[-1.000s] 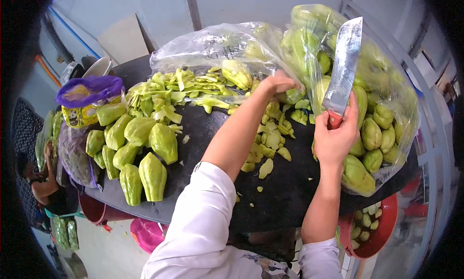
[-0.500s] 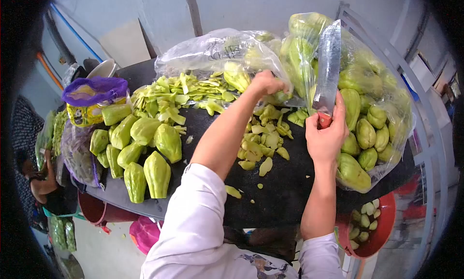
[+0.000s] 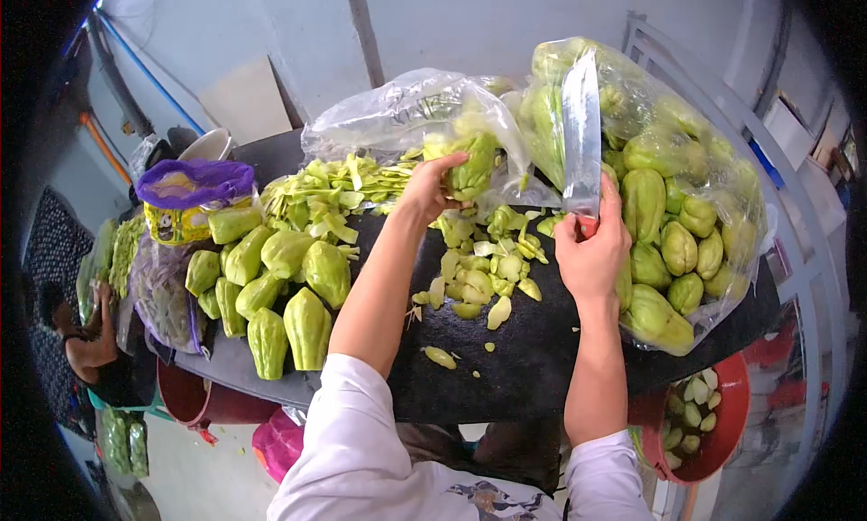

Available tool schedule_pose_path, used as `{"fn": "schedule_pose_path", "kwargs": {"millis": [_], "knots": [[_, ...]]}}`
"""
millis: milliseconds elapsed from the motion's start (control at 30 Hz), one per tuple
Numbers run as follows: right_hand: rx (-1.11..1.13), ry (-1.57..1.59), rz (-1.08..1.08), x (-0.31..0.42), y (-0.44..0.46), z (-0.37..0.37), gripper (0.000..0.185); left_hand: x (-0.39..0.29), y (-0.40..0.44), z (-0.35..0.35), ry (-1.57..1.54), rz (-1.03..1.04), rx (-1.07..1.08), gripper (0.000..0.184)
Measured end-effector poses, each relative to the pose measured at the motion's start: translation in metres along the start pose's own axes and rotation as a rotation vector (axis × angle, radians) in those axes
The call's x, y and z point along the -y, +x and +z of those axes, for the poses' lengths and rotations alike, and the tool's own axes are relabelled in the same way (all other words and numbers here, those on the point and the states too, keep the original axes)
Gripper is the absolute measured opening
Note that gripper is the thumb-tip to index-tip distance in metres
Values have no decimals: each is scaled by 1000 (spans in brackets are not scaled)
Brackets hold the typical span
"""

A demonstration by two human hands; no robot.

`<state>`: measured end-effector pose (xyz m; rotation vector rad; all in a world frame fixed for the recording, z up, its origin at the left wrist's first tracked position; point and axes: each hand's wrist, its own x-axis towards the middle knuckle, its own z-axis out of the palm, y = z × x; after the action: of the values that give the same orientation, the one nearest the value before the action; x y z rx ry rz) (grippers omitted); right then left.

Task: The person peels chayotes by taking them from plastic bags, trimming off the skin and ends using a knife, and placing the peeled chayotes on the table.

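Observation:
My left hand is closed around a green chayote, raised in front of a clear plastic bag. In my right hand is a large knife, gripped by its red handle, its broad blade pointing up. Below and between the hands, chayote cut pieces are scattered on the dark table. A heap of peel strips lies left of the held chayote. To the right of the knife, a big clear bag is full of whole chayotes.
Several pale-green chayotes sit at the table's left, near a purple-rimmed yellow bag. A red bucket holding pieces stands below right. Metal railing runs along the right. Another person is at far left.
My left hand has come back from the bag's opening, leftward and lower, and now grips a chayote. My right hand, with the knife, has shifted slightly left.

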<state>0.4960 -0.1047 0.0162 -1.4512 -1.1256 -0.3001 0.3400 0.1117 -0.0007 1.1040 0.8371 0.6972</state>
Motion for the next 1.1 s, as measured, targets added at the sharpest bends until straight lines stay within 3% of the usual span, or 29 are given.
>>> {"fn": "schedule_pose_path", "kwargs": {"millis": [67,100,200,267,333,367,400,433,467,633,700,767,1100], "knots": [[-6,238,94,5,-1,3,53,2,-15,-13,-143,42,258,51],[-6,242,93,6,-2,3,53,3,-32,-13,-240,80,274,59],[138,285,224,9,-4,3,45,9,-75,-10,-389,146,315,62],[280,319,289,12,-7,6,43,22,-85,-17,-382,143,250,72],[348,373,343,11,-14,11,40,24,-108,-16,-49,478,201,90],[398,368,309,13,-16,14,42,20,-119,-16,31,490,138,93],[447,362,273,17,-18,16,45,17,-129,-16,29,487,141,93],[489,329,311,25,-18,16,57,17,-139,-17,196,608,103,87],[480,322,317,30,-20,16,57,17,-146,-17,363,727,68,82],[591,232,143,46,-30,20,72,26,-161,-21,490,939,22,62],[601,215,152,47,-32,22,74,28,-163,-23,500,965,28,61],[558,179,-5,43,-36,25,78,29,-162,-27,573,1026,18,59],[538,186,-8,54,-35,20,86,31,-162,-26,624,1138,10,58]]}}
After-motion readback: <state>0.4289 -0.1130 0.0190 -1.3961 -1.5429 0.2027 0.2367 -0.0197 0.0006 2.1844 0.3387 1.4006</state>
